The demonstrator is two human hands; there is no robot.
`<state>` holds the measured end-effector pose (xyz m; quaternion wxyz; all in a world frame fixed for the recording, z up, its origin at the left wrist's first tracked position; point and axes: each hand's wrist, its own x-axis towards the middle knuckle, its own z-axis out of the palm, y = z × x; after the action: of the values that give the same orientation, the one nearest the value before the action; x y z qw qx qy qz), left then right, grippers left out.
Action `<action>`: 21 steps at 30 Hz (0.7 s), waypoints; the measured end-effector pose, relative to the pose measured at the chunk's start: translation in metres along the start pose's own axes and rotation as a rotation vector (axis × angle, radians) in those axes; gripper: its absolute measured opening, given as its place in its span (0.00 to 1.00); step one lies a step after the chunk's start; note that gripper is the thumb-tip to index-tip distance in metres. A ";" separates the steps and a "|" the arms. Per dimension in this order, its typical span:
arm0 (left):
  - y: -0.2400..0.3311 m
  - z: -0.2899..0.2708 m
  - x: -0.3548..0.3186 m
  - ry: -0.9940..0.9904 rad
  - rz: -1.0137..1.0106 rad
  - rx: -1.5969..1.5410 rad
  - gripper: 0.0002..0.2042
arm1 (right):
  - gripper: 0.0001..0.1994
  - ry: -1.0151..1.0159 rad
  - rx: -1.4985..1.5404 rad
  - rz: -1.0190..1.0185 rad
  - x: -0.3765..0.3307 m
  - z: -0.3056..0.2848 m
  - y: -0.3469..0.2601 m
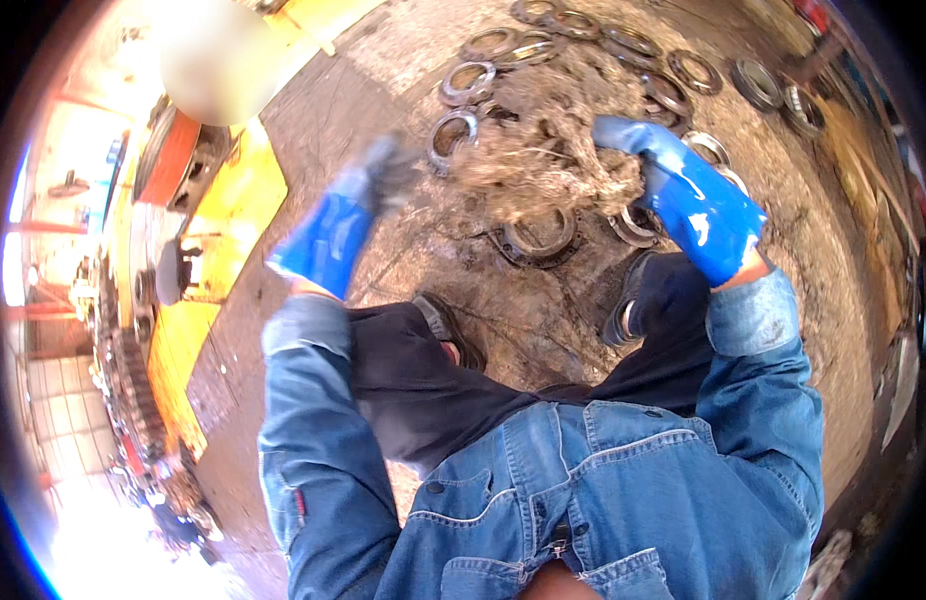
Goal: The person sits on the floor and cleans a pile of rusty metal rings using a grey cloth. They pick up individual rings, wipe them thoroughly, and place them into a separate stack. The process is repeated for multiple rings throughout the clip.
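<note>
A tangled, shaggy grey-brown clump of fibre (553,165), blurred by motion, hangs in front of me above the floor. My right hand (673,180), in a glossy blue rubber glove, grips its right side. My left hand (375,178), gloved in blue with dark, dirty fingers, is off to the left of the clump. Its fingers are smeared by motion. Beneath and around the clump lie several round metal rings; one ring (539,236) shows just below it, another ring (453,137) to its left. The clump hides some of them.
More rings (695,72) lie on the stained floor (803,270) at the far side and far right. My shoes (450,332) stand close to the nearest rings. To the left are a yellow platform (258,170), an orange-red drum-shaped part (168,158) and cluttered machinery.
</note>
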<state>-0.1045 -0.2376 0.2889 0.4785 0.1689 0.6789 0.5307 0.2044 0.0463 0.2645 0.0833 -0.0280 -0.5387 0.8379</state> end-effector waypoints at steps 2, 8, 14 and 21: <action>-0.032 0.048 -0.004 -0.184 -0.121 -0.449 0.38 | 0.17 0.016 -0.039 -0.083 0.024 0.019 0.015; -0.054 0.146 -0.015 -0.311 -0.167 -0.783 0.35 | 0.20 0.420 -1.336 0.310 0.009 0.113 -0.001; -0.106 0.156 -0.010 -0.339 -0.247 -0.825 0.30 | 0.20 0.347 -1.300 0.169 -0.001 0.128 0.095; -0.106 0.131 -0.010 -0.411 -0.055 -0.789 0.22 | 0.36 0.204 -0.922 0.049 -0.005 0.124 0.038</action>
<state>0.0386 -0.2122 0.2034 0.6452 0.0574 0.3193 0.6917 0.1883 -0.0807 0.2819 0.0949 -0.1572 -0.8427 0.5061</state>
